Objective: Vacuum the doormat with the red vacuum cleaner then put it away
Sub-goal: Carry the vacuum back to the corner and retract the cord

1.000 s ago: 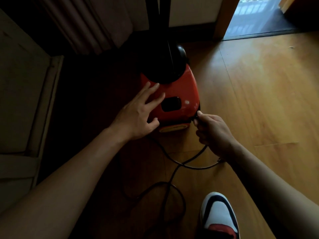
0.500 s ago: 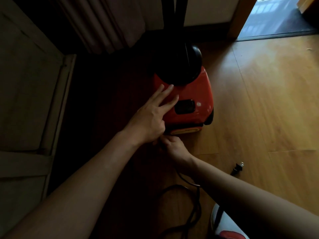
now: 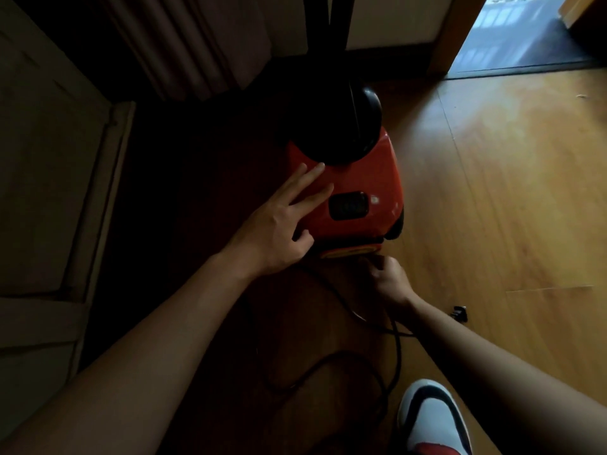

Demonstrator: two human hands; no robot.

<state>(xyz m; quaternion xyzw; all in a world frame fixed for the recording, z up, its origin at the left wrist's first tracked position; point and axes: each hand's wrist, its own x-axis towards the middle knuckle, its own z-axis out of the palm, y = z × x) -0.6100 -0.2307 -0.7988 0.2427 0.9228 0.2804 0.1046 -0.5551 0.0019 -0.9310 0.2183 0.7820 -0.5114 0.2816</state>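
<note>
Atop the red vacuum cleaner (image 3: 364, 178), left hand (image 3: 279, 224) rests flat

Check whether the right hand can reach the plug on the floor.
Probably yes: the plug lies uncovered on the floor beside the right forearm. But the right hand seems to pinch the cord at the base of the red vacuum cleaner, so it would need to let go first.

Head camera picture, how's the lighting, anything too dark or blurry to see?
Head view: daylight from the doorway brightens the wooden floor on the right; the left half lies in deep shadow, so the cord nearly vanishes; glare spot on the red vacuum cleaner.
</note>
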